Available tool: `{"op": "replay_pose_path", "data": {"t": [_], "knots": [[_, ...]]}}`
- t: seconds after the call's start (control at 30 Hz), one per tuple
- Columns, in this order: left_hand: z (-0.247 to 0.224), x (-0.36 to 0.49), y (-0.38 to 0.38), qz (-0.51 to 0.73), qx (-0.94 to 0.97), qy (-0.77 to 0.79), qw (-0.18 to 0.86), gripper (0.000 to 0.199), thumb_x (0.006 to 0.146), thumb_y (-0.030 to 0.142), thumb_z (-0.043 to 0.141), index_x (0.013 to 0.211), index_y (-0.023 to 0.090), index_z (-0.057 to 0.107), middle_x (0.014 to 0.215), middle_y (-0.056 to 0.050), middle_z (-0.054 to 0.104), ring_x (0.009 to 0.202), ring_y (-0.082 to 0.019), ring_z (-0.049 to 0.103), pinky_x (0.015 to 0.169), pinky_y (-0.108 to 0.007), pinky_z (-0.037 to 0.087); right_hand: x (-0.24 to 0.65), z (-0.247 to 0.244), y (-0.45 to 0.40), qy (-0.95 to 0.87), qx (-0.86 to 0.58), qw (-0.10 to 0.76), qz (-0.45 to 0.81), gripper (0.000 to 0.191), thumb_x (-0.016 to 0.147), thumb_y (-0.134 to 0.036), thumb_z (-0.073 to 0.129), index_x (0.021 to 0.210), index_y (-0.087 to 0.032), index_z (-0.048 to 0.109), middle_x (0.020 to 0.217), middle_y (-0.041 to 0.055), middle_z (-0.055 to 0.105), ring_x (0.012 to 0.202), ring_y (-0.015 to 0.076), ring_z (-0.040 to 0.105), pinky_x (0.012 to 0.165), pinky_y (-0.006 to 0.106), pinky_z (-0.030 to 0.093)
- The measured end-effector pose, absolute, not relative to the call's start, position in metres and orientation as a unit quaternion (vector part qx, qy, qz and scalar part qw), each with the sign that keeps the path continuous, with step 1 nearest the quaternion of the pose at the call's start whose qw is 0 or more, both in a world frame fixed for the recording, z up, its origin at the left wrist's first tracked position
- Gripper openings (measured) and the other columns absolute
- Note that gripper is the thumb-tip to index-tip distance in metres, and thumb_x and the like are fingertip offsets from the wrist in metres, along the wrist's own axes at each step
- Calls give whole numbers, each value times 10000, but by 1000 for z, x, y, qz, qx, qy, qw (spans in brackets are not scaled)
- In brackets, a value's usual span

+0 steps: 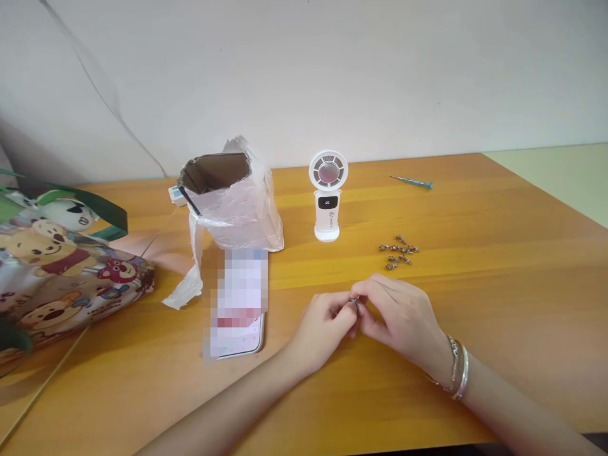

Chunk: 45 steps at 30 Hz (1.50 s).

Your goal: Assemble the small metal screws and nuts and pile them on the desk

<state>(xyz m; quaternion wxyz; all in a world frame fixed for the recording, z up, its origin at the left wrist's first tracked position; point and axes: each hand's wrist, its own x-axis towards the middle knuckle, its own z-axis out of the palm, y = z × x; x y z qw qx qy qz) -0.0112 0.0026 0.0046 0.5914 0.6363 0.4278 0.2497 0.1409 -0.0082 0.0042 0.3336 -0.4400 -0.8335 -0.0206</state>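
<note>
While left hand (323, 330) and right hand (396, 315) pinch a metal part (354, 303) | metal pieces (398, 251) nearby | white fan (327, 196) beyond

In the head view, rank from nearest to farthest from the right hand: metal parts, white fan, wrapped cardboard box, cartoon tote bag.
From the right hand:
1. Metal parts: straight ahead.
2. White fan: ahead, leftward.
3. Wrapped cardboard box: farther left.
4. Cartoon tote bag: far left.

A plain off-white wall (304, 76) rises behind an orange wooden table (522, 304), a pale green surface (555, 177) beyond its right corner.
</note>
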Motion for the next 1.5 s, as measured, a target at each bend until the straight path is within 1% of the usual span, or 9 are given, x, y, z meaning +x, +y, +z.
{"op": "replay_pose_path", "data": {"t": [0.13,0.23,0.4,0.67,0.77,1.0,1.2,1.37,1.5], "knots": [[5,-13,2,237,651,430,579,216,736,200,348,527,169,395,512,29,433,516,-110,402,526,-239,294,149,6,-6,-837,-414,328,142,155,777,-128,454,885,-214,525,761,-14,647,660,102,591,577,197,405],[5,-13,1,216,667,432,568,205,725,208,346,536,168,412,508,24,435,519,-116,409,532,-241,302,153,8,-4,-840,-407,312,179,155,735,-120,466,849,-217,504,752,-24,636,661,101,589,578,195,406],[6,-13,2,187,679,438,559,196,694,220,342,528,168,432,502,14,440,518,-127,422,527,-243,312,151,6,-5,-857,-408,291,117,122,664,-130,441,756,-210,450,625,-41,567,528,102,495,493,203,336],[8,-13,1,169,681,429,569,217,696,236,335,520,165,441,529,-6,491,517,-130,440,528,-246,330,148,8,-6,-871,-402,278,57,111,620,-137,411,699,-215,412,530,-62,498,447,101,383,464,217,266],[9,-14,2,178,678,418,577,212,713,226,340,534,167,437,537,0,478,528,-125,431,540,-243,336,151,8,-7,-867,-404,283,70,102,656,-137,413,722,-215,421,552,-59,522,455,102,413,470,218,273],[10,-17,6,217,644,354,643,269,793,197,304,531,174,361,542,15,427,539,-108,421,575,-232,363,157,10,-8,-861,-402,288,118,78,781,-172,455,845,-215,469,694,-38,610,584,110,548,541,223,344],[8,-19,5,209,683,352,605,401,898,311,269,572,155,443,556,10,467,560,-108,464,595,-226,358,154,8,-9,-863,-398,308,44,60,803,-163,438,825,-208,471,661,-39,607,554,111,538,521,230,350],[8,-20,2,231,697,370,569,289,900,256,310,697,156,490,592,31,473,567,-94,449,575,-203,341,147,6,-9,-861,-398,315,-37,102,810,-128,410,821,-201,481,645,-23,617,521,114,529,507,234,351],[7,-21,1,238,696,362,572,292,905,250,302,694,154,479,600,30,475,582,-93,459,588,-201,346,144,10,-11,-868,-399,294,-37,112,817,-137,398,827,-202,489,657,-14,628,525,123,547,507,242,354]]}}
